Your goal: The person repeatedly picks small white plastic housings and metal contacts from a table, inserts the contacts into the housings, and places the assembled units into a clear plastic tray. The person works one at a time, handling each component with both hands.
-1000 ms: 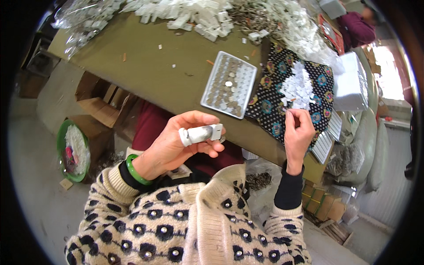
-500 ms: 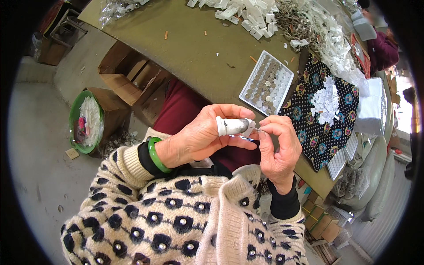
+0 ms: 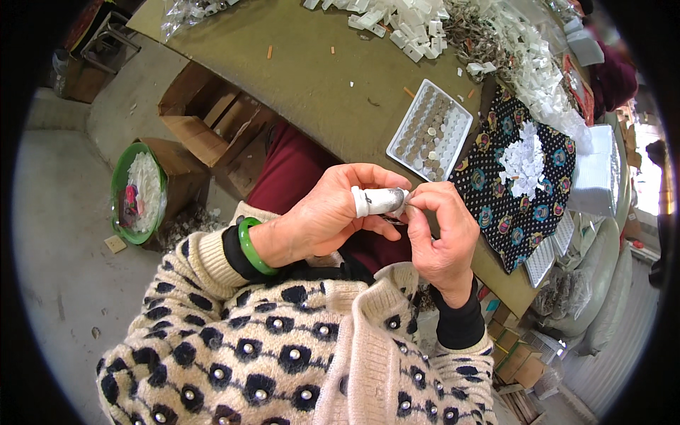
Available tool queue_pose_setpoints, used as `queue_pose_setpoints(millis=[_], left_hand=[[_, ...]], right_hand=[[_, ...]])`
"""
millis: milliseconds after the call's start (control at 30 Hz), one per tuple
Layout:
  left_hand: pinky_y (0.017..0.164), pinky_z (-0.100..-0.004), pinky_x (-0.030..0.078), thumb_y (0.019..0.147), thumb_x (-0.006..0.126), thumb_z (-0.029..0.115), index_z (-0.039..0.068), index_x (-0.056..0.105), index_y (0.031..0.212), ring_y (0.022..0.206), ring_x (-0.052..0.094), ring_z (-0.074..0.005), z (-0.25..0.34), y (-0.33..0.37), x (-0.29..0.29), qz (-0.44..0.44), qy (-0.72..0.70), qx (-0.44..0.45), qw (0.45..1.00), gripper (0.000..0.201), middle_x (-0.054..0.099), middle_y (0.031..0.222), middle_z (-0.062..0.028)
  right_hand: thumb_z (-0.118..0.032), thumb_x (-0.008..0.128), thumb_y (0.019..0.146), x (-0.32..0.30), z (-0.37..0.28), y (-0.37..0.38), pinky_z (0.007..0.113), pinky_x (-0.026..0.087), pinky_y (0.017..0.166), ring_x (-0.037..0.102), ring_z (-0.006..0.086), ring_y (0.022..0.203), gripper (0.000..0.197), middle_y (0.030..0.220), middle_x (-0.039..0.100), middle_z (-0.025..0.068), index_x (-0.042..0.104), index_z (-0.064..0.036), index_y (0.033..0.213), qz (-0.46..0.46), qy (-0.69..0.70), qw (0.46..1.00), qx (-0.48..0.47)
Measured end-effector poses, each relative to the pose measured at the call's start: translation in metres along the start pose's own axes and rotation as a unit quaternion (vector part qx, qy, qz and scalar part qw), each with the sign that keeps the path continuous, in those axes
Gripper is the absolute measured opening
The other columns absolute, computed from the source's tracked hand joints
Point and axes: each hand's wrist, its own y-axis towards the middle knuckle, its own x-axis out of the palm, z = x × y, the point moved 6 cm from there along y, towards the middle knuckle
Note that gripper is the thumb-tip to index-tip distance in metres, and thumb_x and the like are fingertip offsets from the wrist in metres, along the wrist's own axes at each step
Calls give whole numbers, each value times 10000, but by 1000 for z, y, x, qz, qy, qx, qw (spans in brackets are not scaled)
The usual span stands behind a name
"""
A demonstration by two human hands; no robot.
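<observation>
My left hand [image 3: 322,209] is closed, with a green bangle [image 3: 249,246] on its wrist. A white finger cot [image 3: 377,201], smudged grey-black towards its tip, seems to cover the thumb. At that tip the left fingers pinch a small pale piece [image 3: 401,212], largely hidden. Touching the same spot, my right hand [image 3: 445,234] has its thumb and index finger pressed together; what lies between them is too small to make out. Beyond the hands, a white tray [image 3: 462,134] on the table holds rows of small greyish discs in round cells.
White paper scraps [image 3: 523,161] lie on a dark patterned cloth [image 3: 496,212] at the right. Piles of white plastic pieces [image 3: 418,32] cover the far side of the olive table [image 3: 297,78]. Left below stand an open cardboard box [image 3: 195,138] and a green basin [image 3: 122,173].
My right fingers have moved slightly left, in against the cot's tip. The thin sliver seen between them before is now hidden, and the pale piece shows less.
</observation>
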Motion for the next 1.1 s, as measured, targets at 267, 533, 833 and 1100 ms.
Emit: queue_pose_setpoints(millis=[267, 533, 833, 1100], left_hand=[[723, -358, 643, 915, 689, 95, -50, 633, 1100, 855, 712, -213, -4, -2, 1, 34, 33, 17, 999, 242, 695, 981, -128], [689, -365, 644, 927, 662, 56, -40, 631, 1083, 828, 721, -232, -2, -5, -1, 64, 38, -3, 997, 186, 701, 957, -150], [669, -326, 632, 987, 551, 34, -46, 604, 1170, 869, 730, -249, -3, -6, -2, 44, 43, -18, 998, 207, 689, 1004, -155], [636, -328, 630, 944, 641, 50, -23, 614, 1070, 830, 738, -305, 2, 3, -7, 40, 44, -34, 998, 147, 686, 1074, -257]], right_hand=[[117, 594, 725, 4, -6, -5, 388, 510, 642, 595, 316, 719, 220, 868, 571, 148, 550, 6, 911, 19, -48, 998, -25], [112, 611, 736, -3, -6, 0, 340, 527, 626, 644, 274, 708, 174, 836, 627, 147, 592, -4, 865, -13, 17, 999, 29], [43, 625, 789, 0, -1, 17, 388, 509, 602, 618, 318, 650, 84, 758, 593, 133, 581, -14, 834, -66, 34, 997, 36], [45, 606, 824, -56, 88, 118, 391, 494, 717, 595, 302, 812, 113, 883, 559, 134, 623, -8, 923, 53, -276, 957, -65]])
